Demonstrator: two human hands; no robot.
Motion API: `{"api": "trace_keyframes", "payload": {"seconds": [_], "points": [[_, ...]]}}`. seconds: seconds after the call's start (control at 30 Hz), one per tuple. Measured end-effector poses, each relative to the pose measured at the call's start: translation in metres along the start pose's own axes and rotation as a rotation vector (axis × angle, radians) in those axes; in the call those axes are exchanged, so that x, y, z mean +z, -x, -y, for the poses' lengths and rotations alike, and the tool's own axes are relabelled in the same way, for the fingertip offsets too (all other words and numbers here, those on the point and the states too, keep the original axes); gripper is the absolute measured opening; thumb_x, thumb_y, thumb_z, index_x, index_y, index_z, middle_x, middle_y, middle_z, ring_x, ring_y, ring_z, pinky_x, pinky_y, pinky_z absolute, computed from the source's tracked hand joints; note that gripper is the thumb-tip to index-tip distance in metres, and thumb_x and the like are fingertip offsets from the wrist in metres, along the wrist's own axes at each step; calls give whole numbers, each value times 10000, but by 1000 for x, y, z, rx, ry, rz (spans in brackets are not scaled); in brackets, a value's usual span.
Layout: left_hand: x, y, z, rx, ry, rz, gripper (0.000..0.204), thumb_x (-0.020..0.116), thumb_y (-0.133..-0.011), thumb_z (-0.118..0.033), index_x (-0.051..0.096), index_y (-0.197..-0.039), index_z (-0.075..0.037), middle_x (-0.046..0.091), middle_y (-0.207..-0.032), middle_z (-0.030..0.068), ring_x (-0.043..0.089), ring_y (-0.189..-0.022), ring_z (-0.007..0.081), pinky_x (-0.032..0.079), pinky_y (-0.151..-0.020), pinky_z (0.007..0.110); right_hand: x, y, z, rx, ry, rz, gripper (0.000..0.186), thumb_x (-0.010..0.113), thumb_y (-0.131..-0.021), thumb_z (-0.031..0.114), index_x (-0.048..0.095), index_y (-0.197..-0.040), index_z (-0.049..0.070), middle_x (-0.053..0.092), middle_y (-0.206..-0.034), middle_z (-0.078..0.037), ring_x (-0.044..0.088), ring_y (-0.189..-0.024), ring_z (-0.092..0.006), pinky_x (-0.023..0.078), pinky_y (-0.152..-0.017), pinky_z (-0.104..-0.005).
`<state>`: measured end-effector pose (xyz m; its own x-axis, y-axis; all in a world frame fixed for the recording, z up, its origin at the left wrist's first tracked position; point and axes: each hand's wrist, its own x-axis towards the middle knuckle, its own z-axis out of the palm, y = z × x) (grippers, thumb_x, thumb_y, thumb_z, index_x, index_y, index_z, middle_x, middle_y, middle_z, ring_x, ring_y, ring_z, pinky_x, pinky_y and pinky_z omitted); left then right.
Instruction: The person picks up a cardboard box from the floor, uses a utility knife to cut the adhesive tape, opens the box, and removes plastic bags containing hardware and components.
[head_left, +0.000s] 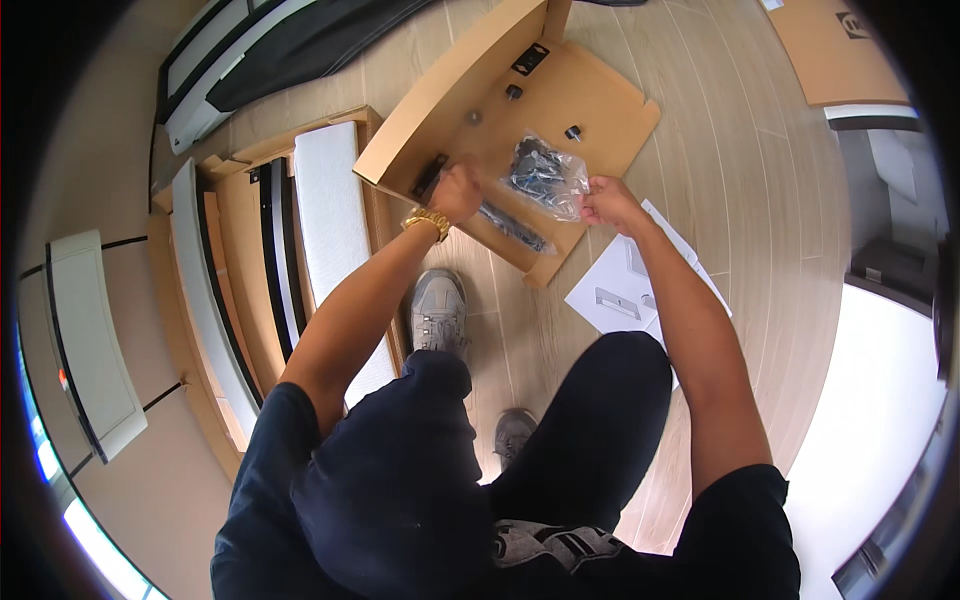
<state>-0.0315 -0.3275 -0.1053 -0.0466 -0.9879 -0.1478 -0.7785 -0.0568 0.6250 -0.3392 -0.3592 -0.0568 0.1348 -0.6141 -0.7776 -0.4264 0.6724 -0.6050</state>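
My right hand [612, 205] pinches the edge of a clear plastic bag [545, 175] with dark parts in it. The bag rests on an opened cardboard box [620, 95]. My left hand [457, 192], with a gold bracelet at the wrist, is over the near left of the box. It is beside a dark part [430, 178]; its fingers are blurred and what they hold, if anything, is unclear. A long, narrow clear bag [515, 228] lies just right of that hand. Farther back in the box are two small black pieces [514, 92] [573, 132].
Left of me stands a long open carton [375, 215] holding white panels [335, 200] and dark metal rails [280, 250]. Printed instruction sheets [610, 290] lie on the wood-look floor by my right knee. A black fabric item [300, 65] is at the far left, flat cardboard [820, 50] far right.
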Motion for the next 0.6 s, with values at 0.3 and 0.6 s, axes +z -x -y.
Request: {"api": "trace_keyframes", "payload": {"seconds": [0.3, 0.6], "points": [[34, -18, -23, 39, -22, 120, 580, 673, -808, -121, 445, -1339, -70, 657, -1088, 290, 632, -1050, 462, 523, -913, 517, 19, 30, -9, -44, -119, 45, 258, 620, -948, 62, 553, -1186, -14, 650, -915, -75, 637, -758, -165, 553, -671, -310], [23, 9, -49, 189, -79, 47, 689, 725, -747, -132, 427, -1366, -75, 494, -1322, 282, 482, -1232, 470, 433, -1005, 560, 22, 13, -3, -44, -26, 125, 267, 679, -917, 71, 548, -1146, 28, 662, -979, -79, 665, -831, -150, 522, -699, -274]]}}
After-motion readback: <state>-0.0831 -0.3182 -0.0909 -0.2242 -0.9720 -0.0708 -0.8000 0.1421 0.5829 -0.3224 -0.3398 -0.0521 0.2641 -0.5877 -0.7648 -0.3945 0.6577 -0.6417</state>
